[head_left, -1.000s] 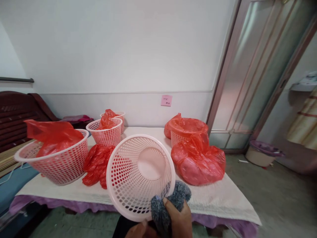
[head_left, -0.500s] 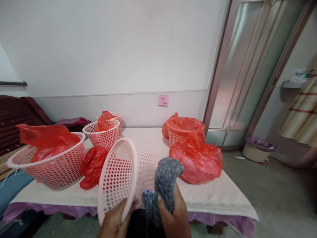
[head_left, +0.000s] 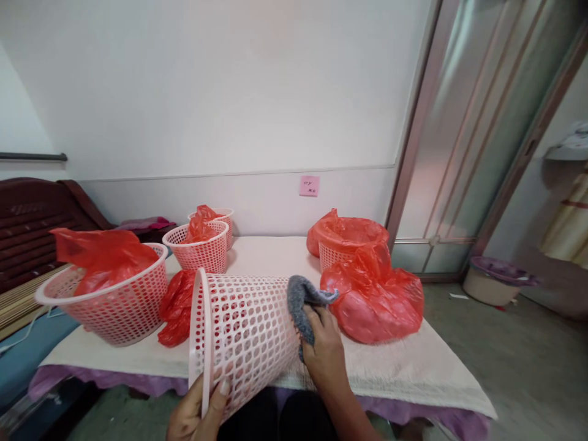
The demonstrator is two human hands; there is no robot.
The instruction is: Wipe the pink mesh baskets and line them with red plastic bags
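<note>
A pink perforated plastic basket [head_left: 250, 324] lies tipped on its side in front of me, its rim toward the left and its base toward the right. My left hand [head_left: 199, 407] grips the rim at the lower left, thumb on the outer wall. In my right hand [head_left: 324, 343] is a grey cloth [head_left: 301, 303], pressed against the base end of the basket. The fingers are closed around part of the cloth, and one end of it sticks out to the right. The inside of the basket shows only through its holes.
A basket holding a red plastic bag [head_left: 110, 269] stands at left, with smaller baskets [head_left: 202, 251] behind. A crumpled red bag [head_left: 177, 306] lies between. At right are a red-lined basket [head_left: 353, 239] and a full red bag [head_left: 374, 300]. A bin [head_left: 493, 285] stands on the floor.
The basket has turned so its side wall now faces me and its opening points left. My right hand has moved up, bringing the cloth onto the base end.
</note>
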